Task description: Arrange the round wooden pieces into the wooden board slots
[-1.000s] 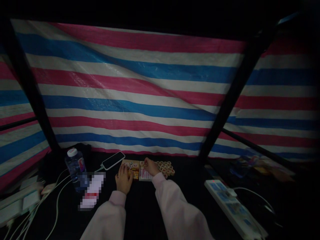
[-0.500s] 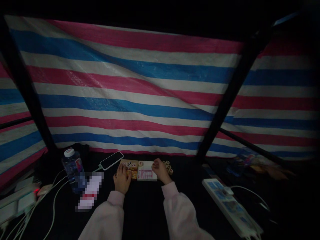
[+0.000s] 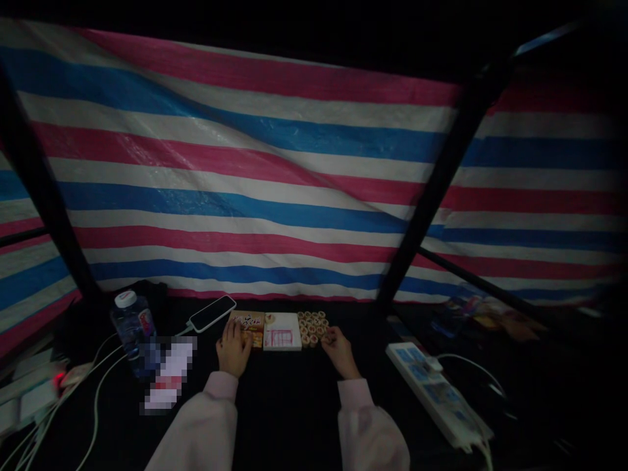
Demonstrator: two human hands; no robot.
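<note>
My left hand [image 3: 234,348] lies with its fingers stretched over a brown printed box [image 3: 256,320]. Against the box's right side is a white square pad [image 3: 289,324] with pink line drawing on it. A single round piece [image 3: 269,318] sits at the pad's upper left corner. Right of the pad, several round game pieces [image 3: 310,324] stand in tight rows, light-topped with reddish marks. At their lower right corner my right hand [image 3: 340,352] has its fingertips closed on one round game piece, which the fingers partly hide.
A phone [image 3: 212,313] on a cable lies behind the box. To the left are a water bottle [image 3: 135,333], a blurred pale item [image 3: 169,376] and white cables with adapters [image 3: 34,392]. A power strip [image 3: 436,392] lies at right. Striped sheeting [image 3: 245,203] stands behind.
My right hand has moved right, from over the pad to the lower right of the round pieces, uncovering their rows. My left hand stays on the box. The view has shifted slightly.
</note>
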